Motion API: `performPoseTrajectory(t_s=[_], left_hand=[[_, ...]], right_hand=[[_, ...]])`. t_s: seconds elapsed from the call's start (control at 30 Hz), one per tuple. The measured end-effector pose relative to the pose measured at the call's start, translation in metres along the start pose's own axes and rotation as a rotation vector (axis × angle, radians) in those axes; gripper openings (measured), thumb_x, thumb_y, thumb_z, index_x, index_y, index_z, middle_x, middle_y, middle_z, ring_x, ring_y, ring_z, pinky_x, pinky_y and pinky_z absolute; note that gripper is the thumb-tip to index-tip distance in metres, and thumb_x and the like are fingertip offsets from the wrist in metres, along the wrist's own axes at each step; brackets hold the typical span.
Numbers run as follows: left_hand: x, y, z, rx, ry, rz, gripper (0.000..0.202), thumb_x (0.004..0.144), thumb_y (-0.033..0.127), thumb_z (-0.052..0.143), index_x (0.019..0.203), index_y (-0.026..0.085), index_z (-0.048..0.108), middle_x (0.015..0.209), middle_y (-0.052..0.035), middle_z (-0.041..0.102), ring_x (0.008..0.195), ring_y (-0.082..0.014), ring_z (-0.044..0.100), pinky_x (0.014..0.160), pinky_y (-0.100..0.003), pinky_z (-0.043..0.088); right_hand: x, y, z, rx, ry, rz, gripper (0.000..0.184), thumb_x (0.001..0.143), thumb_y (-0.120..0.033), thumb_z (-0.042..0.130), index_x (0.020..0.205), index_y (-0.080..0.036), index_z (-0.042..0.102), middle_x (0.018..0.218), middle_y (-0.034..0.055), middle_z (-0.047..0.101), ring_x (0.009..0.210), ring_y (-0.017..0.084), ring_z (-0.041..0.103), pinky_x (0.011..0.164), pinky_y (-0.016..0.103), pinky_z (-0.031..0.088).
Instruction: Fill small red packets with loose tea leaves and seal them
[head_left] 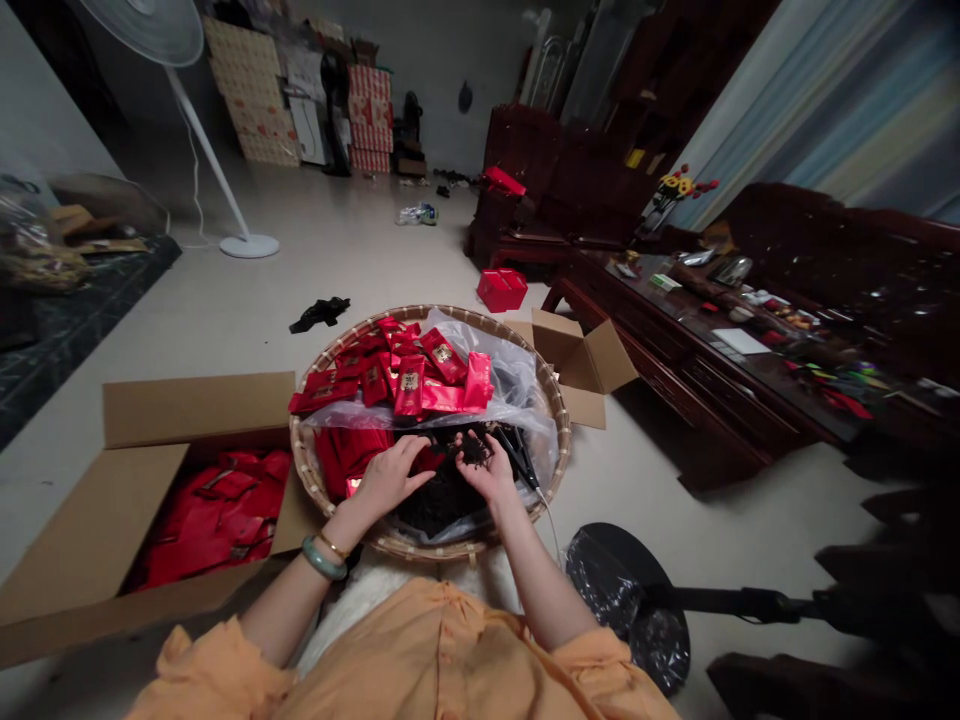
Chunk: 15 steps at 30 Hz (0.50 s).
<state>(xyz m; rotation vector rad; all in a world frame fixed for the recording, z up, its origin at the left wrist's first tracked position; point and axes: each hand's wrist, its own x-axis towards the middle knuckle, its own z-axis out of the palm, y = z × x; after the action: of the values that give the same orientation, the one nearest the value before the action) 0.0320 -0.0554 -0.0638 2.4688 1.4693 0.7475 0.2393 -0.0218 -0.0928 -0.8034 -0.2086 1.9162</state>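
A round woven bamboo basket [301,450] sits in front of me. In its near part lies a heap of dark loose tea leaves [435,505] on clear plastic sheeting [517,375]. Palm up and cupped, my right hand [493,474] holds a small clump of the leaves. Facing it, my left hand [386,478] hovers over the heap with thumb and fingers apart. Red foil packets [409,385] with gold labels are piled on the plastic at the far side; more red packets [345,455] lie left of the heap. Beside my right fingers rests a black tool [521,455] with a cord.
An open carton [142,520] filled with red packets stands at left. Another open carton [581,360] and a red box [502,289] are beyond the basket. A cluttered dark wooden table [690,350] is at right, a black round base [626,590] near my right elbow, a white fan [214,150] far left.
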Motion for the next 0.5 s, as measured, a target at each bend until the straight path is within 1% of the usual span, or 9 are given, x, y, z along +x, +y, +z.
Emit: performPoseTrajectory(t_s=[0.13,0.27,0.37,0.5], left_hand=[[0.005,0.004,-0.001,0.01,-0.033,0.019,0.041,0.08,0.034,0.06,0.116,0.02,0.045,0.114,-0.0099,0.057,0.096,-0.0229,0.061,0.076,-0.034,0.052],[0.011,0.007,-0.007,0.036,-0.082,0.021,0.039,0.079,0.034,0.061,0.113,0.02,0.047,0.114,-0.0097,0.057,0.092,-0.0223,0.062,0.073,-0.032,0.052],[0.016,0.006,-0.012,0.036,-0.1,0.029,0.04,0.08,0.038,0.06,0.112,0.019,0.048,0.113,-0.0104,0.058,0.092,-0.0231,0.063,0.073,-0.032,0.051],[0.019,0.001,-0.018,0.005,-0.111,0.028,0.038,0.083,0.042,0.054,0.114,0.019,0.048,0.112,-0.01,0.059,0.096,-0.0234,0.061,0.076,-0.033,0.05]], right_hand=[[-0.006,-0.008,0.025,-0.143,-0.024,-0.11,0.024,0.082,-0.04,0.043,0.084,-0.02,0.057,0.094,0.0069,0.067,0.091,0.021,0.061,0.073,0.036,0.05],[-0.009,-0.012,0.055,-0.214,-0.043,-0.176,0.03,0.082,-0.045,0.042,0.084,-0.019,0.057,0.086,0.0063,0.067,0.084,0.021,0.063,0.072,0.036,0.05],[-0.01,-0.007,0.073,-0.231,-0.075,-0.186,0.031,0.083,-0.046,0.042,0.084,-0.019,0.057,0.081,0.005,0.067,0.076,0.02,0.063,0.069,0.034,0.051],[-0.006,0.004,0.085,-0.229,-0.093,-0.255,0.031,0.082,-0.047,0.047,0.081,-0.018,0.058,0.076,0.0035,0.067,0.071,0.018,0.063,0.073,0.034,0.051]])
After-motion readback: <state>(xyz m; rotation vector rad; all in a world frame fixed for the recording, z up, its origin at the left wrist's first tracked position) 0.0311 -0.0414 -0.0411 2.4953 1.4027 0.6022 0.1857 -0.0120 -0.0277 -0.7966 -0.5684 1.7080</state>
